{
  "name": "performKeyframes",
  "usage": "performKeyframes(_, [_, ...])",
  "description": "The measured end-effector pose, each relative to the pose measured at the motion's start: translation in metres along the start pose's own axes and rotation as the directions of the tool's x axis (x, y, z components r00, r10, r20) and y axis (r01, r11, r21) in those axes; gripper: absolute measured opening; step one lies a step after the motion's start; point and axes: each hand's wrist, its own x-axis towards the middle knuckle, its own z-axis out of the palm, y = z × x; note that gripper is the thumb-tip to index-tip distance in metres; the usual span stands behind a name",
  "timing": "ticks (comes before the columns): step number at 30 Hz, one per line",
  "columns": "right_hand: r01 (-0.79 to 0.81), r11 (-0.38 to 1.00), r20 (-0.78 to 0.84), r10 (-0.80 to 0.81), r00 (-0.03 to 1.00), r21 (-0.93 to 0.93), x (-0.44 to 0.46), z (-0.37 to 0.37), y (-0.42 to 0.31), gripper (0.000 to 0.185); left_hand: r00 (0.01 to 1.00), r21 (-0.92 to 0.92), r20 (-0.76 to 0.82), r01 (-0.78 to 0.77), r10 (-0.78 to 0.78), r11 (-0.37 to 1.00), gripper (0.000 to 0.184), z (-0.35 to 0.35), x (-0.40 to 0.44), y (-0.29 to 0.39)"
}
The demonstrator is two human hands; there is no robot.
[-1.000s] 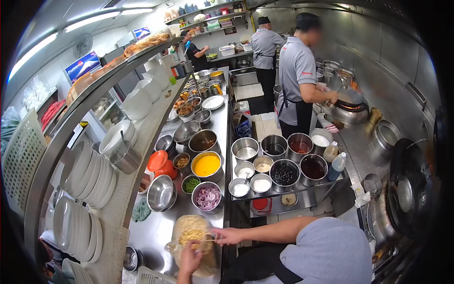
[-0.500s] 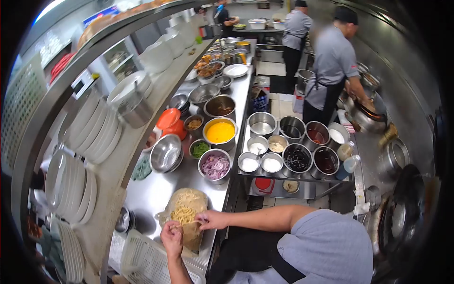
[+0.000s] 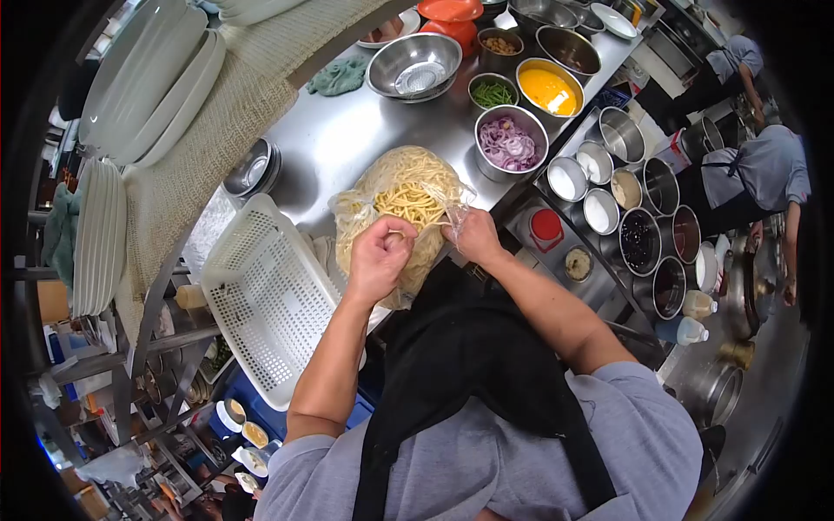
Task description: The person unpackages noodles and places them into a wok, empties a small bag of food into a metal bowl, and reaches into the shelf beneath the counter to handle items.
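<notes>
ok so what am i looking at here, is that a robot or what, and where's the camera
No robot: these are a person's bare hands. The view comes from a camera on their head, looking down. On the metal counter lies an open plastic bag of noodles. The right hand grips the bag's edge; the left hand is curled closed over its near side, contents unclear. Beyond sit sliced onions, chopped greens and yellow liquid; a white basket stands to the left.
</notes>
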Motion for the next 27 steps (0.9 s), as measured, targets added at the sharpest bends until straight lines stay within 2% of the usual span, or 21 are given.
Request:
performKeyframes(1, [-0.021, 0.999, -0.035, 0.023, 0.999, 0.05, 0.0, 0.0, 0.0, 0.021, 1.0, 0.001, -0.001, -0.002, 0.002, 1.0, 0.009, 0.001, 0.003, -0.002])
performKeyframes(2, [-0.023, 0.998, -0.031, 0.025, 0.999, 0.055, 0.001, 0.001, 0.001, 0.021, 0.996, -0.08, -0.031, -0.083, 0.081, 0.993, 0.009, 0.0, 0.006, -0.006])
performKeyframes(3, [-0.149, 0.984, -0.085, 0.158, 0.984, 0.099, 0.002, 0.005, 0.002, 0.023, 0.986, -0.155, -0.068, -0.16, 0.152, 0.975, 0.009, -0.001, 0.004, -0.007])
performKeyframes(4, [-0.269, 0.952, -0.135, 0.288, 0.948, 0.147, 0.003, 0.007, 0.002, 0.025, 0.992, -0.098, -0.085, -0.104, 0.096, 0.99, 0.01, -0.006, 0.0, -0.002])
performKeyframes(5, [-0.27, 0.951, -0.136, 0.29, 0.947, 0.15, 0.004, 0.007, 0.005, 0.025, 0.992, -0.095, -0.084, -0.103, 0.095, 0.99, 0.01, -0.009, -0.001, -0.003])
performKeyframes(7, [-0.336, 0.904, -0.097, 0.371, 0.923, 0.263, 0.008, 0.002, 0.012, 0.018, 0.984, -0.103, -0.113, -0.146, 0.134, 0.984, 0.011, -0.013, 0.0, -0.004])
performKeyframes(9, [-0.358, 0.911, -0.073, 0.379, 0.922, 0.206, 0.007, 0.002, 0.022, 0.017, 0.981, -0.093, -0.148, -0.139, 0.124, 0.986, 0.012, -0.014, -0.001, -0.002])
performKeyframes(11, [-0.482, 0.858, 0.04, 0.483, 0.875, 0.181, 0.008, 0.006, 0.034, 0.022, 0.969, -0.11, -0.222, -0.134, 0.107, 0.985, 0.015, -0.017, -0.002, -0.007])
performKeyframes(13, [-0.508, 0.831, 0.176, 0.478, 0.861, 0.229, -0.002, 0.008, 0.041, 0.02, 0.955, -0.143, -0.265, -0.174, 0.132, 0.974, 0.023, -0.026, -0.001, -0.013])
performKeyframes(15, [-0.356, 0.933, 0.169, 0.343, 0.924, 0.048, -0.008, 0.01, 0.053, 0.017, 0.957, -0.163, -0.262, -0.175, 0.129, 0.971, 0.024, -0.039, 0.005, -0.023])
performKeyframes(16, [-0.316, 0.949, 0.176, 0.307, 0.935, 0.025, -0.007, 0.012, 0.055, 0.015, 0.934, -0.107, -0.335, -0.166, 0.121, 0.98, 0.024, -0.037, 0.009, -0.016])
performKeyframes(18, [-0.313, 0.934, 0.085, 0.302, 0.949, 0.173, -0.001, -0.009, 0.04, 0.015, 0.882, -0.108, -0.438, -0.246, 0.176, 0.963, 0.027, -0.035, 0.02, -0.009])
performKeyframes(19, [-0.318, 0.921, 0.078, 0.309, 0.948, 0.226, -0.001, -0.009, 0.039, 0.016, 0.89, -0.107, -0.414, -0.254, 0.189, 0.961, 0.027, -0.037, 0.025, -0.007])
performKeyframes(22, [-0.295, 0.932, -0.005, 0.302, 0.953, 0.209, 0.003, -0.011, 0.038, 0.019, 0.821, -0.086, -0.544, -0.257, 0.171, 0.963, 0.032, -0.049, 0.028, 0.0])
performKeyframes(23, [-0.299, 0.933, -0.023, 0.309, 0.951, 0.2, 0.005, -0.013, 0.036, 0.016, 0.823, -0.088, -0.536, -0.275, 0.187, 0.957, 0.032, -0.059, 0.031, -0.003])
performKeyframes(25, [-0.319, 0.932, -0.065, 0.334, 0.941, 0.171, 0.009, -0.012, 0.045, 0.013, 0.75, 0.016, -0.606, -0.321, 0.264, 0.947, 0.034, -0.086, 0.042, -0.018])
performKeyframes(27, [-0.322, 0.934, 0.021, 0.323, 0.946, 0.156, 0.013, -0.019, 0.045, 0.012, 0.72, 0.055, -0.614, -0.37, 0.323, 0.928, 0.035, -0.088, 0.05, -0.022])
